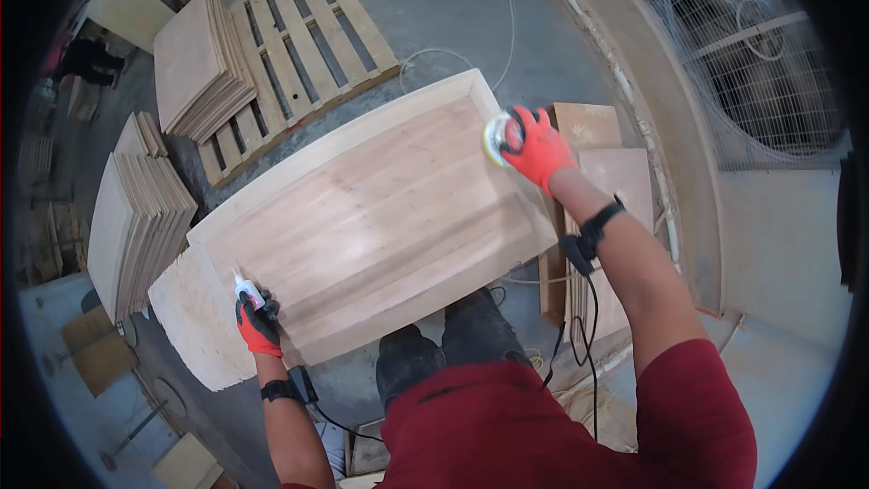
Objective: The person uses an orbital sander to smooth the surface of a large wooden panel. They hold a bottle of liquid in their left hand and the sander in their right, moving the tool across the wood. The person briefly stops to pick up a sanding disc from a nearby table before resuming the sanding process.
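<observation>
In front of me lies a large pale wooden panel [362,208] with a raised rim and a bowed far edge. My left hand [260,324], in a red and black glove, is closed around a small white squeeze bottle [247,290] with a pointed nozzle, at the panel's left end. At the right end, my right hand [534,147], gloved alike, grips a round white object [494,138] with a yellowish edge. Its kind is unclear, as fingers cover part of it. It sits at the raised rim; I cannot tell whether it touches the wood.
Beyond the panel lies a slatted wooden pallet [299,45] with stacked boards [204,63]. Another board stack [136,226] leans at the left. Wooden boxes or panels [588,127] stand at the right, near a wire-guarded fan [742,45]. A thin hose [511,18] trails over the floor.
</observation>
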Demonstrator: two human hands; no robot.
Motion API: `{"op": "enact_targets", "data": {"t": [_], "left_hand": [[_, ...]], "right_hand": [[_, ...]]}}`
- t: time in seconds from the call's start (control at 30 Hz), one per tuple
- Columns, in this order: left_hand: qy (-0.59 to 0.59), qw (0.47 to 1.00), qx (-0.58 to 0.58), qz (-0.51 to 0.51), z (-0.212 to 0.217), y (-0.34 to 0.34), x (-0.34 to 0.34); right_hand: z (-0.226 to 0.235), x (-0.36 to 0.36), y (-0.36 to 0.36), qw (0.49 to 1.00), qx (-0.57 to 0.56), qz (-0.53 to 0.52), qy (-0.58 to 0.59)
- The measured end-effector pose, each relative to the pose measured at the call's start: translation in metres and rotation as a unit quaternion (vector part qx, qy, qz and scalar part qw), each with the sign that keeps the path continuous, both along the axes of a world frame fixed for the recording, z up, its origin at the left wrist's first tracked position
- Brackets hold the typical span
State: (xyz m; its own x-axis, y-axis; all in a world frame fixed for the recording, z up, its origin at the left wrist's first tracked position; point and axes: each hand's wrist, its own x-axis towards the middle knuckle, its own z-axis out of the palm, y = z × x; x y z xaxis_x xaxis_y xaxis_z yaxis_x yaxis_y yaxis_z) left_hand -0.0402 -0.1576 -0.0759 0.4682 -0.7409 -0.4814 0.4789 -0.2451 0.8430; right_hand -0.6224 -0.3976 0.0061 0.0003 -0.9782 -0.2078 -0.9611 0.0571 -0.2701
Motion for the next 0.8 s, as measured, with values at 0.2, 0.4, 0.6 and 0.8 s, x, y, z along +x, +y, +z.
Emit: {"op": "enact_targets", "data": {"t": [0.2, 0.4, 0.6, 0.8], "left_hand": [[0.012, 0.998, 0.042, -0.039, -0.020, 0.011, 0.025], [0.103, 0.989, -0.089, -0.065, -0.044, 0.021, 0.045], [-0.015, 1.000, 0.007, 0.000, 0.004, 0.051, 0.064], [-0.170, 0.979, 0.094, 0.063, -0.015, 0.133, 0.167]], "right_hand": [[-0.016, -0.026, 0.134, 0.998, 0.004, -0.063, -0.022], [-0.003, 0.051, 0.203, 0.995, 0.063, -0.075, -0.005], [-0.008, 0.170, 0.240, 0.996, 0.072, 0.057, -0.019], [0.005, 0.302, 0.272, 0.969, 0.060, 0.235, -0.039]]}}
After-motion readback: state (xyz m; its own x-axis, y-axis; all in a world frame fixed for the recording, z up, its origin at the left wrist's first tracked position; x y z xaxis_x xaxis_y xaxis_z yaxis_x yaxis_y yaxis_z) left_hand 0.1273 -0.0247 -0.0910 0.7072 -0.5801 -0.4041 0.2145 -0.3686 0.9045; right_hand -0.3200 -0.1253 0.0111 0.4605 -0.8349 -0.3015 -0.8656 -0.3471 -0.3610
